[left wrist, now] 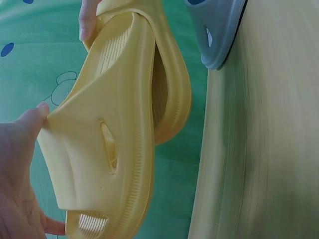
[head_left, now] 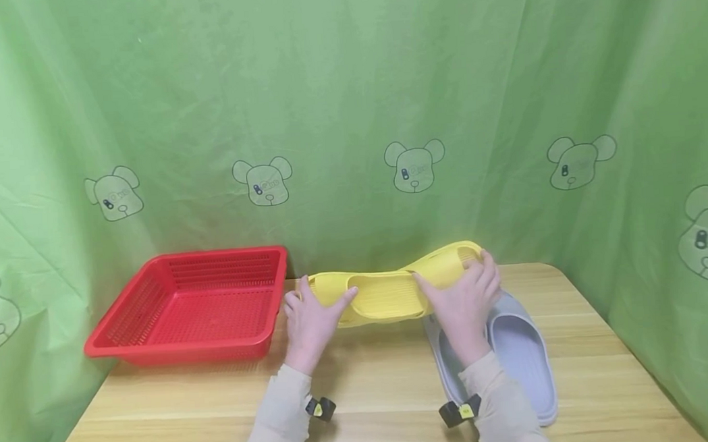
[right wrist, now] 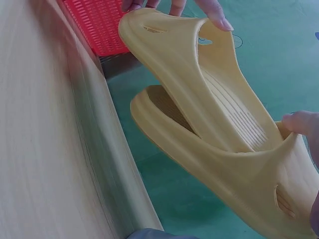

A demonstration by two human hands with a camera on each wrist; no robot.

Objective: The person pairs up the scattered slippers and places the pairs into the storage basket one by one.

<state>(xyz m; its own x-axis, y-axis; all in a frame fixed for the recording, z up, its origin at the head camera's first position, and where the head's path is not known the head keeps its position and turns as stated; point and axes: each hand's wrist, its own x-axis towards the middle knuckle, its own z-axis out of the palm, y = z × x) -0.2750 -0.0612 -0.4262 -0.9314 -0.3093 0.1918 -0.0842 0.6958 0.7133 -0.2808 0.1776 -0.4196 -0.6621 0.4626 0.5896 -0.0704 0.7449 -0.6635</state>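
Observation:
Two yellow slippers (head_left: 389, 296) are held up over the far part of the table, heel of one tucked into the strap opening of the other. My left hand (head_left: 310, 324) grips the left slipper by its toe end, thumb at the edge of the strap. At the other end my right hand (head_left: 465, 303) holds the right slipper, thumb on the strap's rim. The left wrist view shows the open toe and side slot of the left slipper (left wrist: 99, 149). In the right wrist view the right slipper (right wrist: 224, 169) lies partly around the left one.
A pair of grey slippers (head_left: 523, 359) lies on the wooden table (head_left: 377, 395), partly behind my right forearm. To the left stands a red plastic basket (head_left: 216, 354) with perforated walls. A green curtain (head_left: 334, 100) with bear prints hangs behind and at both sides.

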